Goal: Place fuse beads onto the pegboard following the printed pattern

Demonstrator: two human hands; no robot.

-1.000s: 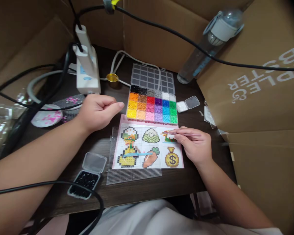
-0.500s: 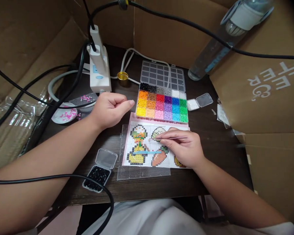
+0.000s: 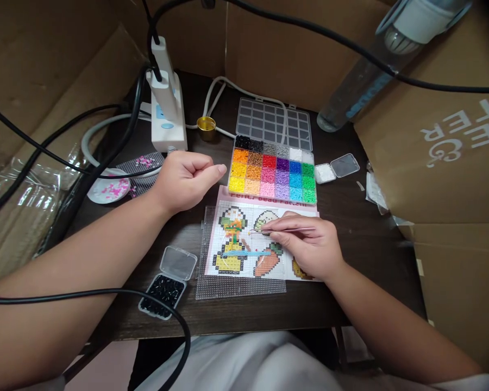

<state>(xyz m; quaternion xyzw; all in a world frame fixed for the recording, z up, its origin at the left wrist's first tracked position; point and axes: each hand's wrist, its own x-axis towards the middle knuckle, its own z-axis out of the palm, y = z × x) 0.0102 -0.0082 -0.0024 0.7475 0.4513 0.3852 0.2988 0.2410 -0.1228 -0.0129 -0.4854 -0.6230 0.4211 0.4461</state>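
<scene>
Your right hand [image 3: 307, 244] pinches the tweezers [image 3: 291, 229] lengthwise, leaving their tips free over the sheet [image 3: 249, 217], the tray [image 3: 272, 197] within easy reach; your left hand [image 3: 187, 182] curls closed, apparently empty.

Tabletop [image 3: 236, 315]: dark wood look, low sheen. Bead-case lid [image 3: 264, 124]: clear plastic — smooth. Cardboard wall [image 3: 293, 70]: matt. Cup [image 3: 206, 130]: metallic, gold-toned — shiny. Tweezers [image 3: 287, 229]: smooth.

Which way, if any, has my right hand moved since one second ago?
Yes, to the left: your right hand lay mostly past the bead tray's right edge; now much more is left of it.
</scene>
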